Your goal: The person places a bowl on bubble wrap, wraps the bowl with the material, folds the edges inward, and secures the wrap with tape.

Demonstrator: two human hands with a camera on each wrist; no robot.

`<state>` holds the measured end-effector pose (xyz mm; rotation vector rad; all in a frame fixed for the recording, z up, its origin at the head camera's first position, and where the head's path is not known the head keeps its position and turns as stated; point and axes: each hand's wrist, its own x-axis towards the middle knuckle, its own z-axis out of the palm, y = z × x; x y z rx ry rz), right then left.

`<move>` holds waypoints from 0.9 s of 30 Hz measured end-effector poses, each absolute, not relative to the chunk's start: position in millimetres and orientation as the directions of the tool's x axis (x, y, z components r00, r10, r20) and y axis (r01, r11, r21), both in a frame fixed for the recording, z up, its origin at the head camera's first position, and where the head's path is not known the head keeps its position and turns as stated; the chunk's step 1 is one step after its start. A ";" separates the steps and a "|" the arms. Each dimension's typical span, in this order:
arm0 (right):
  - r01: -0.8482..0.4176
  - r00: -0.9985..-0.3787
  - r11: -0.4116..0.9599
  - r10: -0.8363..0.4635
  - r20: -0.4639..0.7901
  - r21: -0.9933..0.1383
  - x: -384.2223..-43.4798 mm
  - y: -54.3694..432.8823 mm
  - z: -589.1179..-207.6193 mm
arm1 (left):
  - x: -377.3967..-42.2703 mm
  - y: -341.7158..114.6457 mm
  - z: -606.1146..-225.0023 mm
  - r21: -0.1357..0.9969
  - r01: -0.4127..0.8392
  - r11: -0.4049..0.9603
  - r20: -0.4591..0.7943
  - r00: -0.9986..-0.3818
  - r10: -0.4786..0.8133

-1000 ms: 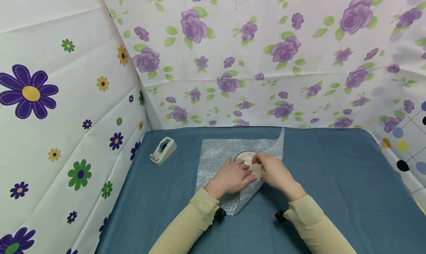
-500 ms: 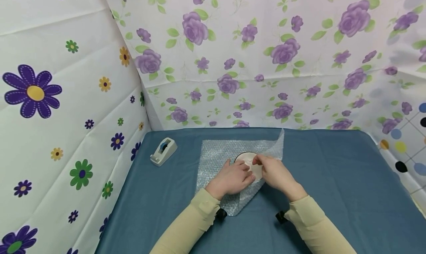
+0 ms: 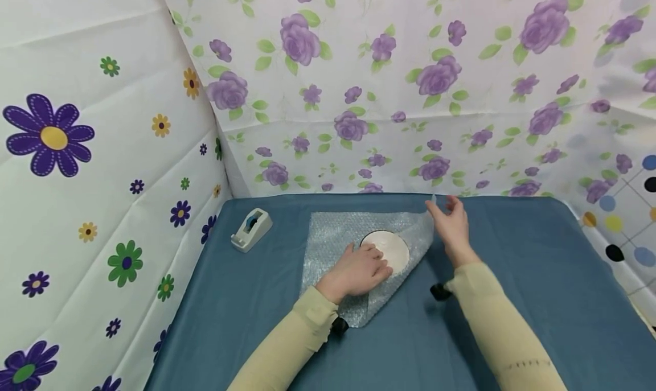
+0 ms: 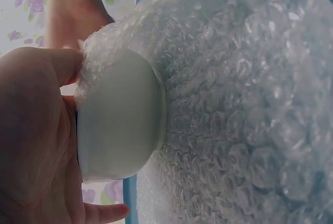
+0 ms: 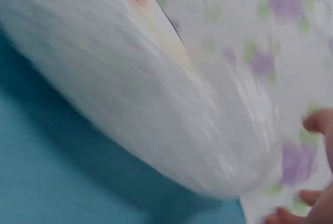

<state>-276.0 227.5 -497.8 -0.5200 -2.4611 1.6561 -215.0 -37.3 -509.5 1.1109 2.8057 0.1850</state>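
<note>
A white bowl (image 3: 393, 250) with a dark rim stands upright on a sheet of bubble wrap (image 3: 333, 234). The near part of the sheet is folded up against the bowl. My left hand (image 3: 355, 270) rests over the bowl's near left side, its fingers reaching across the mouth and touching the folded wrap. In the left wrist view the bowl's side (image 4: 117, 125) shows beside the palm. My right hand (image 3: 453, 229) is at the raised far right corner of the wrap, fingers spread. The right wrist view, blurred, has its fingers (image 5: 317, 122) apart from the wrap.
A white tape dispenser (image 3: 252, 230) stands at the back left of the blue-covered table (image 3: 517, 266). Flower-printed cloth (image 3: 328, 106) hangs behind the table and along its left side. A dotted cloth (image 3: 630, 231) borders the right.
My right hand has left the bowl's rim and moved right and away from me to the wrap's raised corner, its fingers opening. The left hand has stayed on the bowl.
</note>
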 end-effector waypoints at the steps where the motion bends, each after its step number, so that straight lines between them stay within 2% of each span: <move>1: 0.289 -0.931 0.343 0.317 -0.179 -0.894 -285.2 234.2 -497.1 | -215.7 -37.3 -509.2 0.149 0.675 0.722 -0.064 -0.723 0.688; 3: 0.396 -0.916 0.413 0.244 -0.319 -0.820 -299.2 247.1 -496.9 | -216.4 -36.6 -508.8 0.142 0.680 0.719 -0.066 -0.719 0.692; 5: 0.437 -0.899 0.503 0.213 -0.384 -0.745 -307.5 259.4 -499.1 | -216.4 -35.3 -508.8 0.144 0.685 0.714 -0.072 -0.713 0.698; 9: 0.470 -0.882 0.592 0.297 -0.364 -0.655 -312.4 280.1 -504.5 | -215.6 -32.4 -510.2 0.167 0.690 0.704 -0.066 -0.705 0.706; 12: 0.477 -0.879 0.578 0.336 -0.340 -0.662 -313.5 287.9 -507.2 | -214.3 -32.9 -511.0 0.183 0.682 0.708 -0.053 -0.712 0.700; 27: 0.473 -0.873 0.421 0.344 -0.346 -0.774 -320.9 284.4 -513.7 | -215.8 -43.8 -511.5 0.159 0.696 0.700 0.012 -0.710 0.704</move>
